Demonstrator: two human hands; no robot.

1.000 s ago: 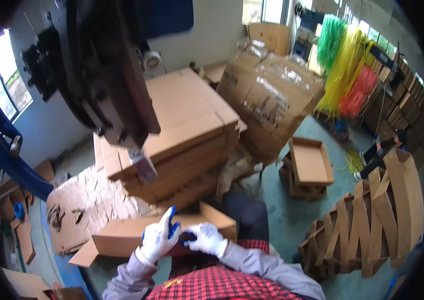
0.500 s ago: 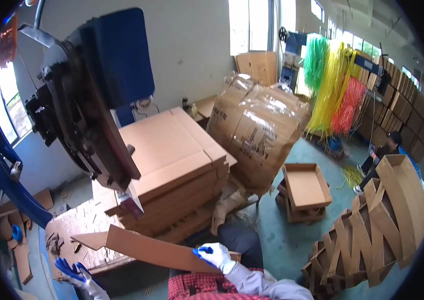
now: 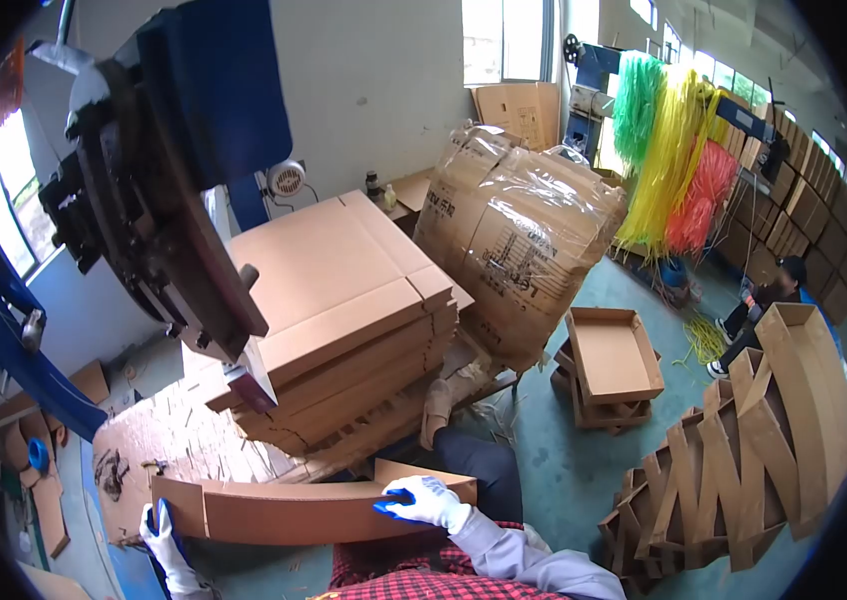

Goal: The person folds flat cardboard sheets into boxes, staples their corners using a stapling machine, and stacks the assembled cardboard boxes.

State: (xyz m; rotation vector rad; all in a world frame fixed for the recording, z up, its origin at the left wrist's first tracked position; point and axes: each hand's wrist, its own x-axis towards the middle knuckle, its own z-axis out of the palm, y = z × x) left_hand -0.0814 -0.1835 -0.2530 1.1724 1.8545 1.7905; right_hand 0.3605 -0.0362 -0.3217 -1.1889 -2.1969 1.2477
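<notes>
A long brown cardboard strip (image 3: pixel 289 515) with creased end flaps lies across in front of my lap. My left hand (image 3: pixel 170 550), in a white and blue glove, grips its left end, thumb and fingers on either side of the flap. Near the other end, my right hand (image 3: pixel 429 502), gloved alike, is closed over the strip's upper edge. Its blue fingertips press on the side facing me. Just beyond the strip is a worktable (image 3: pixel 159 435) with scraps on it. Over the table hangs the dark metal head of a machine (image 3: pixel 149 200), apart from both hands.
A stack of flat cardboard sheets (image 3: pixel 329 270) stands beyond the strip, with a plastic-wrapped carton bundle (image 3: pixel 519 240) behind it. To the right are stacked cardboard trays (image 3: pixel 614 355) and a leaning row of folded trays (image 3: pixel 734 450). Another person (image 3: pixel 789 285) sits farther back.
My left hand has gone from spread fingers beside the strip to gripping its left end. The strip now lies more level, its left flap bent upright. My right hand keeps its hold.
</notes>
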